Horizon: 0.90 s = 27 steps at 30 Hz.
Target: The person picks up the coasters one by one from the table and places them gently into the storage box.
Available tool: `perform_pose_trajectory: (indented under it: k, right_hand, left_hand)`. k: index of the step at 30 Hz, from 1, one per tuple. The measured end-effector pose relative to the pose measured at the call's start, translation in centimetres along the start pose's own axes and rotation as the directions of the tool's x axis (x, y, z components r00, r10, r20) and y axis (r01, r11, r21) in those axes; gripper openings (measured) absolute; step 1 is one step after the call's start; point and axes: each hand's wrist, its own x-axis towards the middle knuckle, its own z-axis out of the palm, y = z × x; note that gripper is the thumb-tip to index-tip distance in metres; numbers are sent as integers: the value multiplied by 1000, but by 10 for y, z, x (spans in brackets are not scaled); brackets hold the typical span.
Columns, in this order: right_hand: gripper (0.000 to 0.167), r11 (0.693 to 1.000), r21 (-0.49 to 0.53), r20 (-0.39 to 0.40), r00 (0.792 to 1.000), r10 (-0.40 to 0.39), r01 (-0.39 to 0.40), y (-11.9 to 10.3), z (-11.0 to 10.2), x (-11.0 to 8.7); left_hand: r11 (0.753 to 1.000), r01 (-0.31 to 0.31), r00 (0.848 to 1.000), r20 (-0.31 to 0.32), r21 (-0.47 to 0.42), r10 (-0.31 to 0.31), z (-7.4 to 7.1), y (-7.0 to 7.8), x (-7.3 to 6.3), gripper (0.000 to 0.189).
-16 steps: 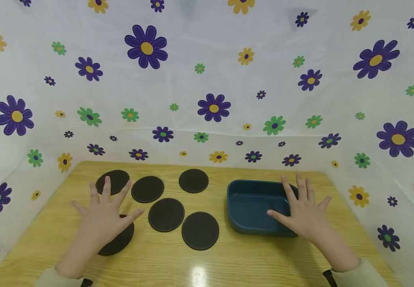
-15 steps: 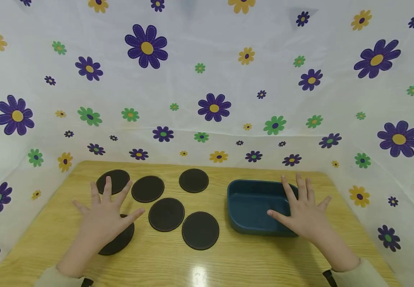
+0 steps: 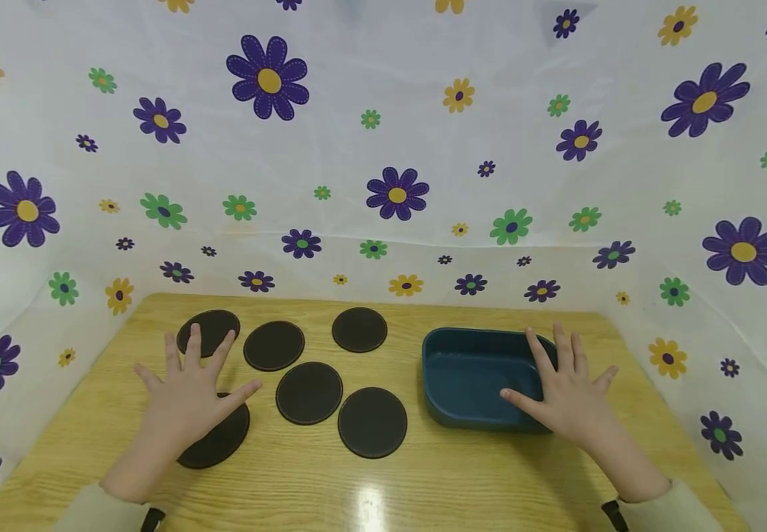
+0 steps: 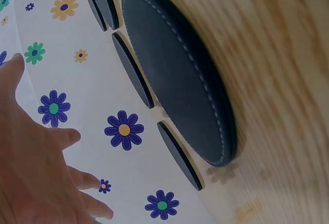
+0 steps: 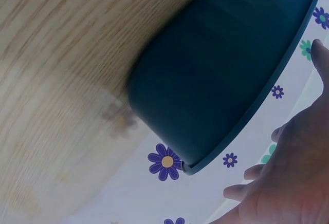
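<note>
Several round black coasters with stitched edges lie flat and apart on the table. My left hand (image 3: 187, 399), fingers spread, hovers over the near-left coaster (image 3: 224, 436) and hides part of it; its fingertips overlap the far-left coaster (image 3: 210, 329) in the head view. Large in the left wrist view is one coaster (image 4: 175, 75), with the hand beside it, holding nothing. At the right stands a dark blue rectangular bin (image 3: 476, 380), its inside bare where it shows. Above its right side my right hand (image 3: 576, 403) is spread and holds nothing, covering the bin's right end.
The wooden table (image 3: 290, 488) carries everything. Behind it and along both sides hangs a white flower-print cloth (image 3: 330, 155). More coasters (image 3: 372, 423) lie between the left hand and the bin.
The head view has tilted down slightly, so the scene sits a little higher up. Both hands stay spread in nearly the same place; the coasters and bin have not moved.
</note>
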Motion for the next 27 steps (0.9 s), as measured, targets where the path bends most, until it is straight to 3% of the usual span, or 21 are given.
perform_pose_trajectory:
  k: [18, 27]
  right_hand:
    - [109, 1000, 18, -77, 997, -22, 24, 19, 2, 0]
    - [105, 997, 31, -72, 995, -63, 65, 29, 10, 1]
  left_hand:
    - [998, -14, 998, -68, 59, 18, 4, -35, 23, 103]
    - [995, -18, 998, -51, 99, 23, 8, -54, 36, 101]
